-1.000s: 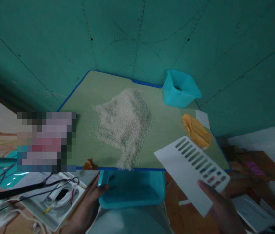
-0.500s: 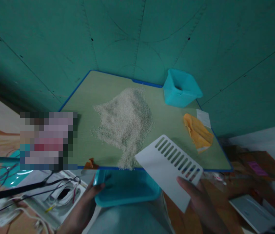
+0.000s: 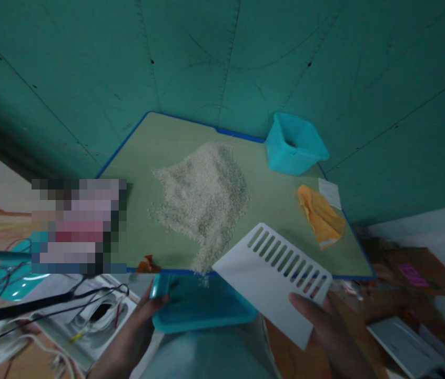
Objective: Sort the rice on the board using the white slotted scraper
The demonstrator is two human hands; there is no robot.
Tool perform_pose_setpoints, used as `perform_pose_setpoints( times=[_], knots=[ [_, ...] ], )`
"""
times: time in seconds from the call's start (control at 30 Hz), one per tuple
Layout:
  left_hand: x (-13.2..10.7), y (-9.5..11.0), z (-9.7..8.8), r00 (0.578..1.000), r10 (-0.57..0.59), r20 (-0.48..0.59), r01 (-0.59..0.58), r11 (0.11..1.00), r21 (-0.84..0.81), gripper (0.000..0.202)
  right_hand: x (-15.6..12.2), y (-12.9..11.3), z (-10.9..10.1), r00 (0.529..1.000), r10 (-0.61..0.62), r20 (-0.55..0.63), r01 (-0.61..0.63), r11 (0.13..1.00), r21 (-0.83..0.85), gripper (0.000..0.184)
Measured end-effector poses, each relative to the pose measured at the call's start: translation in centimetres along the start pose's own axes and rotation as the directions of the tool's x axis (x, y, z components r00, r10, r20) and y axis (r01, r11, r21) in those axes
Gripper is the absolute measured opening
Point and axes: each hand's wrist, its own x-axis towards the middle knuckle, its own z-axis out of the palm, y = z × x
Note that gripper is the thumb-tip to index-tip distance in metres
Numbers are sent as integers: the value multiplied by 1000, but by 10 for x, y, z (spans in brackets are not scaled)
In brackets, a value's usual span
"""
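A heap of white grains like rice (image 3: 210, 189) lies on the pale board (image 3: 139, 152) with a blue rim. At the near edge, a trail of grains reaches over the rim and some drop toward the teal tray (image 3: 206, 321). My left hand (image 3: 147, 310) grips the tray's left side, thumb over its rim, holding it below the board's edge. A white slotted plastic scraper (image 3: 258, 279) is in my right hand (image 3: 317, 316), thumb on top and the other fingers beneath. Its left corner is beside the grain trail.
A teal bin (image 3: 293, 147) stands at the board's back right, with a yellow cloth (image 3: 321, 216) and a white paper (image 3: 329, 192) nearer. A torn brown scrap (image 3: 148, 264) lies at the front edge. Cables and a white box (image 3: 100, 316) are at lower left.
The scraper has moved slightly toward me and left, over the board's edge. Grains from the trail now spill past the rim toward the tray. My left hand keeps its hold.
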Motion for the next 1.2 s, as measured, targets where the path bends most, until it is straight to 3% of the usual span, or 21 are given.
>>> perform_pose_setpoints(
  times=[0.13, 0.23, 0.33, 0.47, 0.63, 0.8, 1.0, 1.2],
  knots=[
    [1, -1, -3, 1000, 10, -2, -10, 1000, 0, 37, 10, -16, 0, 986, -112, -120, 108, 993, -38, 33],
    [3, -2, -4, 1000, 5, -3, -5, 1000, 6, 38, 26, -30, 4, 972, -201, -122, 198, 980, -34, 33],
    [3, -3, -5, 1000, -7, -15, 8, 1000, 12, 45, 49, -38, 8, 972, -226, -57, 226, 974, -15, 33],
    [-1, -3, -6, 1000, -11, -6, 11, 1000, 4, 54, 70, -37, 11, 985, -166, 34, 167, 986, -13, 37],
    [-5, 0, 1, 998, 11, -60, -11, 1000, 3, 61, 62, -36, 18, 978, -197, 65, 198, 980, -4, 39],
    [0, 1, 4, 998, -26, -53, 26, 1000, 16, 68, 57, -51, 28, 935, -287, 210, 317, 939, -129, 36],
    [1, -1, -1, 1000, -28, 0, 28, 999, 27, 59, 84, -69, 38, 840, -341, 423, 440, 883, -162, 40],
    [-6, 3, 1, 999, -1, -52, 6, 995, 103, 60, 89, -67, 47, 842, -255, 475, 403, 882, -242, 45]
  ],
)
